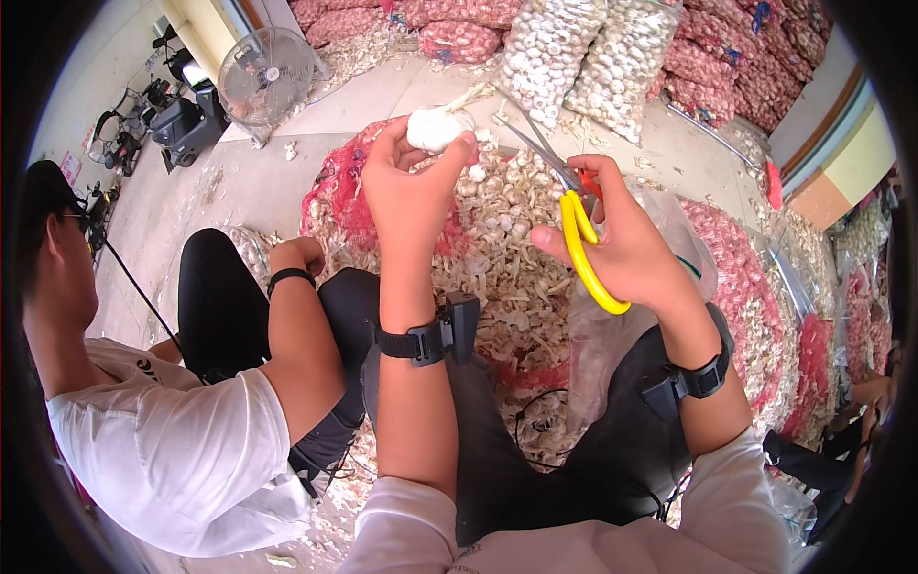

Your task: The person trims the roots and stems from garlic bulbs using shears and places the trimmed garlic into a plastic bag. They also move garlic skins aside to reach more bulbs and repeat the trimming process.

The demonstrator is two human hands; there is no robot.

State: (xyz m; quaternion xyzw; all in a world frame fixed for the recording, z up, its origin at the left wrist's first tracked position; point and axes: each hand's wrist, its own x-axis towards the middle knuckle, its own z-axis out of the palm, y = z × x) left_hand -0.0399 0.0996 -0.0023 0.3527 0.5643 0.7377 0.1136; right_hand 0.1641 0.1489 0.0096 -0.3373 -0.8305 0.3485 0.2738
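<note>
Between the thumb and fingers of my left hand (411, 182) is a white garlic bulb (438, 126), its dry stem pointing up and to the right. My right hand (626, 244) grips a pair of scissors (585, 251) with yellow handles, the fingers partly through the loops. The scissor blades stand apart and point up and left, toward the stem but not touching it. Below both hands lies a heap of garlic bulbs and cut stems (507, 258) in an opened red mesh sack (349, 196).
A person in a white shirt (182, 450) sits close on my left. Filled garlic sacks (545, 57) stand at the back, with red mesh sacks (712, 57) beside them. A floor fan (268, 81) is at the back left. Another full sack (732, 287) sits to my right.
</note>
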